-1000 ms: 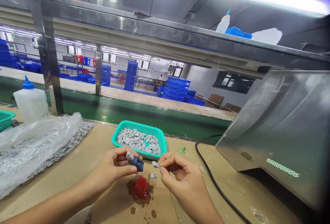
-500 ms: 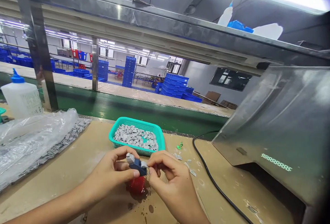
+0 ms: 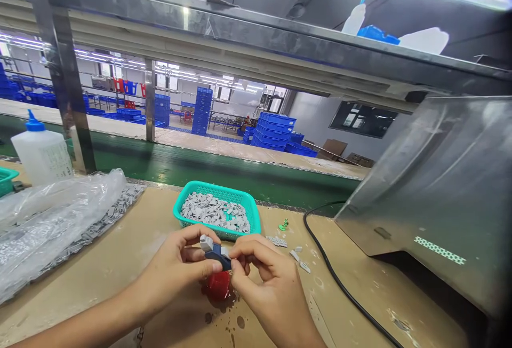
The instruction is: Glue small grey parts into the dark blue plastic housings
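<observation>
A small dark blue and light grey plastic piece (image 3: 216, 252) is held up between both hands, above the table. My left hand (image 3: 176, 262) grips its left side between thumb and fingers. My right hand (image 3: 264, 268) pinches its right end, and the fingertips cover that part. Just below the piece, a red object (image 3: 218, 286) sits on the brown tabletop amid dark wet spots. Behind the hands stands a turquoise basket (image 3: 256, 214) holding several small grey parts.
Clear plastic bags (image 3: 60, 214) of grey parts and a white bottle (image 3: 42, 153) are at left. A green figure (image 3: 284, 224), loose grey pieces (image 3: 304, 267), a black cable (image 3: 332, 273) and a metal housing (image 3: 432, 177) lie rightward. Behind runs a green belt (image 3: 224, 169).
The view has shifted slightly, so the surroundings appear a little further right. The blue and grey piece has tilted slightly between the fingers; both hands keep their hold.
</observation>
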Demonstrator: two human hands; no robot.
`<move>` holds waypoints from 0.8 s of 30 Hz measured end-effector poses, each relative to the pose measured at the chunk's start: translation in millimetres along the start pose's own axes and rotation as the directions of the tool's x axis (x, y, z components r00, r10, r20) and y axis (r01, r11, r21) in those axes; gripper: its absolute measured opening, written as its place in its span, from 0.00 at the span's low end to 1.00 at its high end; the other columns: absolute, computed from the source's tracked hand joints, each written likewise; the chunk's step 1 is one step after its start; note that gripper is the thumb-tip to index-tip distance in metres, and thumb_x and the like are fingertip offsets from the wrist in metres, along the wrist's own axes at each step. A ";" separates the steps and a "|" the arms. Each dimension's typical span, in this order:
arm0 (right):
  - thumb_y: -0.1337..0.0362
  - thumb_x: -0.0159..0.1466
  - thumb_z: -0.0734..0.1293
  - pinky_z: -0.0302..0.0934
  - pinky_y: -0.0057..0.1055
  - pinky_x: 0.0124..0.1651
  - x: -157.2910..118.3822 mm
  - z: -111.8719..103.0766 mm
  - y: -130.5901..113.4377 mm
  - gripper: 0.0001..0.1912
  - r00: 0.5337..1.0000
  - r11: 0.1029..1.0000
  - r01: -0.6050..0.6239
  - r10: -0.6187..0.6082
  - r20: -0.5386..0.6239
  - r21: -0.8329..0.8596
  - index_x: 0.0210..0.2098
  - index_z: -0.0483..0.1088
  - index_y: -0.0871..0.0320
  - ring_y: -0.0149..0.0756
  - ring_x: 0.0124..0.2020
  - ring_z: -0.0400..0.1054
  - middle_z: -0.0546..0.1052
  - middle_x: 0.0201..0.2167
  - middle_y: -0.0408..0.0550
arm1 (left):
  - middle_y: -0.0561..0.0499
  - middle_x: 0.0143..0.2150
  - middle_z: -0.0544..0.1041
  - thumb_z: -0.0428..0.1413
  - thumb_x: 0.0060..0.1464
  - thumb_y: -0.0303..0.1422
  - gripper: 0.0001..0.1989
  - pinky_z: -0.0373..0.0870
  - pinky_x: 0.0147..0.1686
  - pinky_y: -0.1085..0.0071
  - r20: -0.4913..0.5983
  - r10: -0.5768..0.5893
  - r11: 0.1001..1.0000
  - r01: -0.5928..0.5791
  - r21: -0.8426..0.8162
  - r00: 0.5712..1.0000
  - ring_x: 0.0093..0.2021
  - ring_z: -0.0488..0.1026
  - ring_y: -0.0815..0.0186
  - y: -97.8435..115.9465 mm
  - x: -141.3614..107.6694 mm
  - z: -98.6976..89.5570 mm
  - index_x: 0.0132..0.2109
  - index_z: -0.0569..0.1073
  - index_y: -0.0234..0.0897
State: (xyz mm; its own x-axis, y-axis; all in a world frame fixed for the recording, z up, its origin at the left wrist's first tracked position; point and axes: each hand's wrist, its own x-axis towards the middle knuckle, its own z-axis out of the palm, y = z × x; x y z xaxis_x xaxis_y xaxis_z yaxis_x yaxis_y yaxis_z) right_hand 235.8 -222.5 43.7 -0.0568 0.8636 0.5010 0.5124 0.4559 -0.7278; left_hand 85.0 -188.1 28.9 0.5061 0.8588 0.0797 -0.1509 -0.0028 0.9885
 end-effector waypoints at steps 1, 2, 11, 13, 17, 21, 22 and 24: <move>0.74 0.51 0.60 0.56 0.25 0.29 -0.1 -0.3 -0.7 0.06 1.000 1.000 -0.002 0.002 0.016 -0.005 0.22 0.66 0.59 0.30 0.26 0.60 0.67 0.24 0.43 | 0.53 0.29 0.73 0.57 0.43 0.28 0.09 0.64 0.30 0.73 0.000 -0.002 1.000 0.002 -0.005 1.000 0.29 0.70 0.69 -0.7 0.0 -0.5 0.34 0.65 0.35; 0.74 0.52 0.60 0.56 0.26 0.29 -0.1 -0.7 -1.2 0.07 1.000 1.000 0.002 -0.001 0.031 -0.010 0.24 0.67 0.59 0.30 0.26 0.60 0.68 0.25 0.44 | 0.53 0.29 0.73 0.57 0.43 0.28 0.09 0.64 0.30 0.74 -0.001 -0.003 1.000 0.003 -0.011 1.000 0.29 0.70 0.69 -1.3 0.0 -1.0 0.34 0.65 0.35; 0.72 0.56 0.58 0.59 0.26 0.33 -7.4 -3.8 -1.8 0.13 0.991 0.994 0.103 -0.099 0.091 -0.041 0.38 0.71 0.62 0.31 0.30 0.62 0.67 0.31 0.48 | 0.54 0.30 0.75 0.60 0.40 0.29 0.10 0.65 0.33 0.76 -0.116 0.018 1.000 -0.020 -0.020 0.993 0.32 0.70 0.69 1.4 -1.6 -3.0 0.34 0.70 0.36; 0.72 0.57 0.58 0.59 0.25 0.32 -9.4 -2.6 -1.7 0.13 0.990 0.993 0.109 -0.105 0.090 -0.036 0.39 0.70 0.62 0.30 0.30 0.62 0.66 0.31 0.48 | 0.54 0.30 0.75 0.60 0.40 0.29 0.11 0.65 0.33 0.75 -0.124 0.013 0.999 -0.017 -0.027 0.992 0.32 0.70 0.69 0.5 -1.7 -2.6 0.34 0.70 0.36; 0.70 0.57 0.58 0.59 0.27 0.33 -8.3 -2.4 -0.7 0.11 0.992 0.997 0.080 -0.080 0.100 -0.001 0.36 0.71 0.60 0.31 0.30 0.62 0.66 0.31 0.48 | 0.55 0.30 0.74 0.60 0.41 0.28 0.09 0.65 0.34 0.77 -0.129 0.023 0.999 -0.027 -0.023 0.991 0.33 0.70 0.71 -2.4 -0.2 -3.8 0.33 0.70 0.37; 0.65 0.57 0.61 0.60 0.28 0.36 -3.7 -6.7 0.9 0.06 0.986 0.951 -0.139 0.108 0.128 0.275 0.35 0.66 0.58 0.32 0.33 0.63 0.67 0.31 0.45 | 0.56 0.30 0.74 0.60 0.41 0.27 0.08 0.65 0.32 0.78 -0.049 0.050 0.996 -0.053 -0.065 0.998 0.32 0.69 0.72 -2.1 0.7 -5.3 0.32 0.70 0.38; 0.63 0.57 0.62 0.60 0.29 0.36 -2.9 -7.9 0.9 0.08 0.973 0.908 -0.208 0.155 0.170 0.363 0.36 0.63 0.57 0.32 0.32 0.64 0.67 0.30 0.45 | 0.56 0.29 0.74 0.60 0.41 0.27 0.08 0.65 0.32 0.77 -0.023 0.053 0.995 -0.055 -0.077 0.998 0.31 0.69 0.72 -1.5 0.3 -5.3 0.32 0.70 0.38; 0.59 0.57 0.63 0.61 0.28 0.34 -2.0 -9.5 0.4 0.13 0.932 0.813 -0.333 0.209 0.295 0.478 0.38 0.58 0.57 0.30 0.29 0.64 0.67 0.28 0.42 | 0.56 0.28 0.73 0.60 0.41 0.27 0.08 0.65 0.31 0.77 0.016 0.060 0.994 -0.059 -0.088 0.998 0.29 0.69 0.72 -0.1 -1.1 -4.7 0.32 0.71 0.38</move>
State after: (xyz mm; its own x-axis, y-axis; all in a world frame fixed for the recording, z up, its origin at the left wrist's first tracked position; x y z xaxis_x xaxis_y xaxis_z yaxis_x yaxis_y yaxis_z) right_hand 244.3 -226.1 46.9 -0.1990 0.9639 0.1770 0.0261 0.1857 -0.9823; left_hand 80.5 -186.7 28.2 0.5096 0.8488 0.1413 -0.2548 -0.0080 0.9670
